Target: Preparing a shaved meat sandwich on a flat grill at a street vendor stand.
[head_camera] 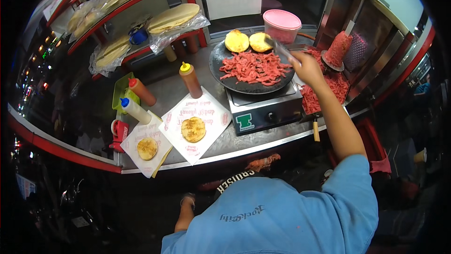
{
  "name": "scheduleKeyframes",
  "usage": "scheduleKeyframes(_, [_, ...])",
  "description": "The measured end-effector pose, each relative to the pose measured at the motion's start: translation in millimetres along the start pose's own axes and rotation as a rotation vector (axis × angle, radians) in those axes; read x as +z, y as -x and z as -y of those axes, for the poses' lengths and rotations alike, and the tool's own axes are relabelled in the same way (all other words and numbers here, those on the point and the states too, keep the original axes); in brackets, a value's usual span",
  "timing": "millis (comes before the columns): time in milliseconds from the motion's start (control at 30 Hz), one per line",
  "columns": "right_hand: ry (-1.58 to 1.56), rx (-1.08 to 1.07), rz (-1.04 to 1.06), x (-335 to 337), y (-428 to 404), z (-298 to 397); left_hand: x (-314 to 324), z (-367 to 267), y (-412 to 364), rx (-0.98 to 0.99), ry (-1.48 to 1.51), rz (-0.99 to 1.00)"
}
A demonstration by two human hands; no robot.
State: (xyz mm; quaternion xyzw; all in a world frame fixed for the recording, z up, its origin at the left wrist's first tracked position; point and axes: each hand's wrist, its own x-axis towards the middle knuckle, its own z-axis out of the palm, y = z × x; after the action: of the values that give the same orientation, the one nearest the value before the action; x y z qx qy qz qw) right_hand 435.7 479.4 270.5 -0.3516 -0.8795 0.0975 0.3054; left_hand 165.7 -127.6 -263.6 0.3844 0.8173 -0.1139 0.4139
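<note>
My right hand (306,66) grips a blurred metal utensil (281,50), its tip against the right one of two yellow bun halves (260,42) on a round black griddle (215,64). The other half (236,41) lies to its left. Strips of red meat (252,68) are spread in front of them. The griddle sits on a gas stove (266,113). My left arm hangs low by my body; the left hand (188,197) is mostly lost in shadow. Browned buns lie on two printed paper sheets, one on the larger sheet (193,129), one on the smaller (147,149).
Sauce bottles, one yellow-capped (191,81), one red-capped (142,92), one white (135,111), stand by a green container (121,90). Right are a meat tray (333,90), a knife handle (316,130) and a vertical meat spit (337,50). A pink-lidded tub (282,21) stands behind; flatbreads (174,18) fill shelves.
</note>
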Motion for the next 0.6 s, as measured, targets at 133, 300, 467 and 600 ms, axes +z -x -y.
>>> scheduleKeyframes(133, [0.020,0.033,0.004,-21.3,37.5,-29.5,-10.3,-42.6,-9.2,-0.311,0.619,0.067])
scheduleKeyframes(300, [0.081,0.243,0.238,-32.5,9.9,-8.3,-54.1,-141.1,-12.4,0.220,-0.114,0.189])
scheduleKeyframes(467, [0.164,-0.078,0.176,1.9,10.9,28.9,-103.8,-193.2,-7.6,0.509,-0.657,0.167])
scheduleKeyframes(600, [0.129,0.008,0.321,-27.3,-9.2,19.7,-79.4,-147.7,0.7,0.003,0.512,-0.051])
